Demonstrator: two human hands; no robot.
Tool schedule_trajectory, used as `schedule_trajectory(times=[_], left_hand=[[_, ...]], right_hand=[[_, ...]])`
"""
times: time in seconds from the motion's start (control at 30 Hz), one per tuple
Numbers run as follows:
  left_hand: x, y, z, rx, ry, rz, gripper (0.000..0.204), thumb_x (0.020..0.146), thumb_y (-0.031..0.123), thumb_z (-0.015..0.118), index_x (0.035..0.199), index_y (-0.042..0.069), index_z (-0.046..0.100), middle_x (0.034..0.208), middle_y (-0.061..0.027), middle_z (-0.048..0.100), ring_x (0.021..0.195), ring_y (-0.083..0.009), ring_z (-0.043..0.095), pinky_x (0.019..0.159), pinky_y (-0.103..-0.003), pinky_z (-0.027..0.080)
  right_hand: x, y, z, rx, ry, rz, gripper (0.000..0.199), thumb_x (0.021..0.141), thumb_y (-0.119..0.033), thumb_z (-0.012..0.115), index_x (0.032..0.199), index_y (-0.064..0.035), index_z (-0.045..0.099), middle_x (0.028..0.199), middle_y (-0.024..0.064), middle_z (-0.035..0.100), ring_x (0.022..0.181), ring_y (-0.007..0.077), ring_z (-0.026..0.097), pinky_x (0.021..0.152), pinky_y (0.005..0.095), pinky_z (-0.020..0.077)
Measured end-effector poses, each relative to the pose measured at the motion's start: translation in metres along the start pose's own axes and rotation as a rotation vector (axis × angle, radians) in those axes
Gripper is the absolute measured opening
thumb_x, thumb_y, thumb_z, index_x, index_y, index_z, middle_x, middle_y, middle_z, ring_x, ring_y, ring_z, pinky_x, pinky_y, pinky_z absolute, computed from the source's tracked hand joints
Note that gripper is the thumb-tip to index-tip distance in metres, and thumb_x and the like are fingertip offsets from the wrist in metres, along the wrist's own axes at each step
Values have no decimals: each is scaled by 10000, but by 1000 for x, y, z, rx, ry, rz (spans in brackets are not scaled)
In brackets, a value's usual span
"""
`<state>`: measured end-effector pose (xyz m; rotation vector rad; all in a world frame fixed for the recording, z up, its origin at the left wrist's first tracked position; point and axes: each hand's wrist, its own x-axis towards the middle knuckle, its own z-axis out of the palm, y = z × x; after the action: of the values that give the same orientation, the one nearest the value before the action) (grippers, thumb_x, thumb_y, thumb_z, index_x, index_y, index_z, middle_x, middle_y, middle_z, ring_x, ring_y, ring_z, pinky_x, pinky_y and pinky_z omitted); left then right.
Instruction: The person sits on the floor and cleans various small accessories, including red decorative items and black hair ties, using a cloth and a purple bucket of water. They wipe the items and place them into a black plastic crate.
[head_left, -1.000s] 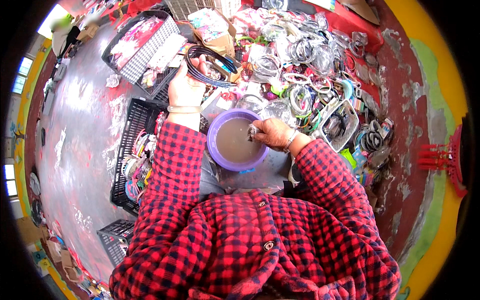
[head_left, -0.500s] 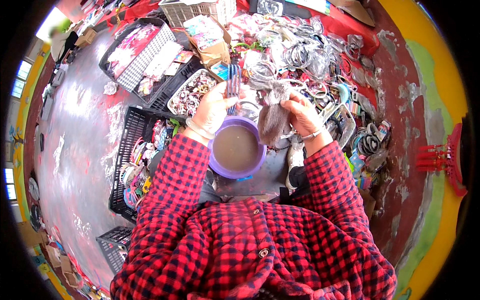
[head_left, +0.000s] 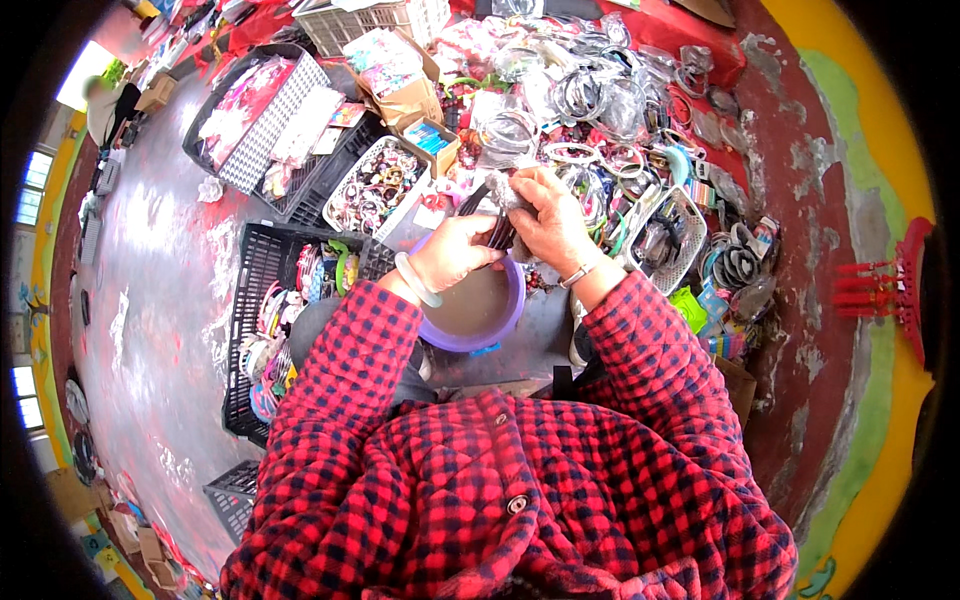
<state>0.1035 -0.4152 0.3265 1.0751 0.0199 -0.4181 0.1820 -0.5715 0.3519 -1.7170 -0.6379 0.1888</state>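
I have both hands together in front of my chest, raised over the far side of a purple basin (head_left: 520, 302) of murky water (head_left: 468, 303). My left hand (head_left: 447, 254) is closed round a few dark hoops (head_left: 488, 226), the fingers curled about their near part, so that the bands rise above my grip. My right hand (head_left: 548, 222) grips a grey cloth (head_left: 507, 193), bunched between thumb and fingers and pressed up against the hoops. The two hands sit just beside each other; how much of the hoops the cloth wraps round I cannot tell, since my fingers hide it. A pale bangle (head_left: 417, 280) circles my left wrist, a thin silver one my right.

To the left of the basin stands a black crate (head_left: 238, 378) with colourful hair things (head_left: 268, 350) in it. Farther off, a white basket (head_left: 402, 217) full of small accessories stands beside a little cardboard box (head_left: 446, 158) with blue packets. On the far side, beyond my hands, spreads a heap of hoops in clear wrapping (head_left: 600, 95). To the right is another white basket (head_left: 697, 222), holding dark items, with a bright green packet (head_left: 688, 308) near it, on the side toward me
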Motion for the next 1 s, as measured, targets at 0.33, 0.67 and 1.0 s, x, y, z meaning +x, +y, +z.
schedule_trajectory(times=[0.33,0.67,1.0], left_hand=[[8,0,-24,44,198,145,187,769,44,598,954,20,587,856,2,582,796,-77,526,719,-245,447],[-3,18,-5,295,-151,128,333,739,-84,552,1067,-32,546,935,-41,568,861,-120,545,782,-261,435],[-5,28,-11,-143,259,257,143,847,101,538,934,-11,557,775,-39,565,676,-103,528,607,-220,426]], right_hand=[[-18,13,22,-246,-82,-451,309,627,60,574,928,-11,588,905,129,557,840,294,558,734,338,462],[17,30,-36,280,198,316,201,791,-52,559,984,-19,603,927,32,607,804,98,548,717,252,445],[13,26,-29,609,156,313,271,835,-89,566,1100,-43,535,992,3,585,878,89,525,789,240,408]])
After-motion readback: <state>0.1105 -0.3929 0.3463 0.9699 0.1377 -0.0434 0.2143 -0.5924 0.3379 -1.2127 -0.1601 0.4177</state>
